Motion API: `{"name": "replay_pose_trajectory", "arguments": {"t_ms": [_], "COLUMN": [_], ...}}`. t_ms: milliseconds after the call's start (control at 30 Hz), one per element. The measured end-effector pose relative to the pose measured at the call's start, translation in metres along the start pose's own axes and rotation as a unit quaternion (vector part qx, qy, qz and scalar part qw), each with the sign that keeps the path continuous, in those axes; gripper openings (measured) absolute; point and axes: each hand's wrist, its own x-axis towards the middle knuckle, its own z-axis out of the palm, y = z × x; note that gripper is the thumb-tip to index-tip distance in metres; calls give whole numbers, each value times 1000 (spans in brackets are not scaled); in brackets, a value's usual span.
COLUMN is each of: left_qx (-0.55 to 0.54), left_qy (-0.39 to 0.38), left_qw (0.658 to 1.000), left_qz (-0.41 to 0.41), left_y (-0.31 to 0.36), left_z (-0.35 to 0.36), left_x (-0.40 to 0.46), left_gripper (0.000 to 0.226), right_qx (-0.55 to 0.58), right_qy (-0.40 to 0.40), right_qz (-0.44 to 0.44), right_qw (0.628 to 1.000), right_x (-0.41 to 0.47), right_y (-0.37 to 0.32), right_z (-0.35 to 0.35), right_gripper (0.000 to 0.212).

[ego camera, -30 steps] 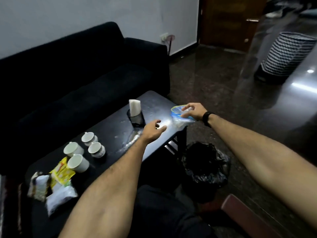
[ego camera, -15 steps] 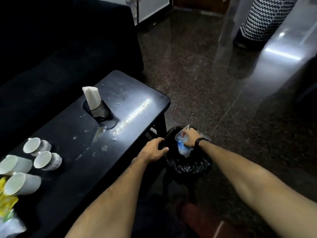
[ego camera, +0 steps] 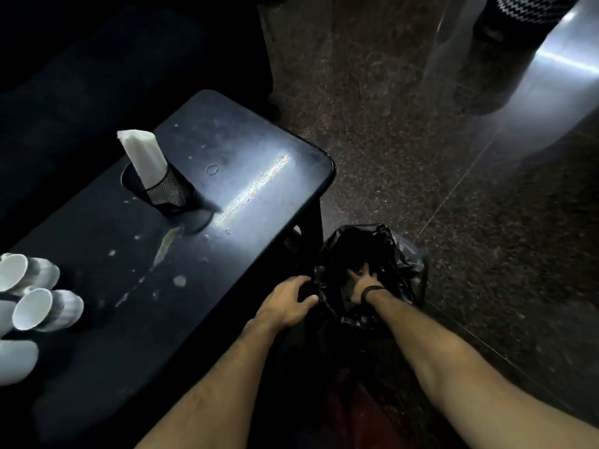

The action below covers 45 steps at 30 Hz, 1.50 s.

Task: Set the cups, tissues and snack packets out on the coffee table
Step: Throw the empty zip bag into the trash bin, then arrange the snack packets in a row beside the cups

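Note:
The black coffee table (ego camera: 265, 147) carries a roll of white tissues (ego camera: 144, 157) standing in a black mesh holder (ego camera: 168, 193). White cups (ego camera: 32, 308) lie on their sides at the table's left edge, partly cut off by the frame. My left hand (ego camera: 285, 304) grips the rim of a black bin bag (ego camera: 395, 254) beside the table's near right leg. Inside the bag's mouth, my right hand (ego camera: 363, 281) has its fingers spread, and I see nothing in it. No snack packets are in view.
A black sofa (ego camera: 97, 59) runs behind the table at the top left. Pale spills and crumbs (ego camera: 252, 192) streak the tabletop. Dark speckled floor (ego camera: 405, 140) lies to the right, with a zigzag-patterned basket (ego camera: 525, 8) at the far top right.
My right hand carried a blue-and-clear packet off the table corner, pushed it down into the bin bag, and the packet is now out of sight. My left hand closed on the bag's rim.

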Motion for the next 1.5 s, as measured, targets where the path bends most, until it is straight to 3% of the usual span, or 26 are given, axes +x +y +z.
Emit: {"name": "replay_pose_trajectory", "arguments": {"t_ms": [167, 433, 700, 800, 1100, 1300, 1500], "left_qx": [7, 33, 42, 56, 35, 8, -15], "left_qy": [16, 70, 178, 224, 325, 381, 412], "left_qw": [1000, 997, 982, 972, 943, 912, 886], "left_qz": [0, 20, 52, 33, -56, -153, -210], "left_y": [10, 42, 57, 43, -38, -120, -185], "left_z": [-12, -44, -96, -117, -165, -171, -159], "left_x": [1, -25, -88, -121, -247, -335, -391], "left_gripper": [59, 59, 43, 54, 59, 59, 61], "right_qx": [-3, 20, 53, 45, -20, -71, -127], "right_qy": [107, 215, 356, 389, 382, 346, 283], "right_qz": [-39, -73, -114, -155, -291, -396, -469], "right_qw": [994, 974, 926, 907, 877, 848, 827], "right_x": [-7, -49, -122, -154, -231, -276, -307], "right_y": [-5, -21, -50, -79, -229, -347, -420], "right_z": [-22, -87, -146, -160, -151, -98, -40], "right_gripper": [64, 67, 57, 60, 69, 72, 72]}}
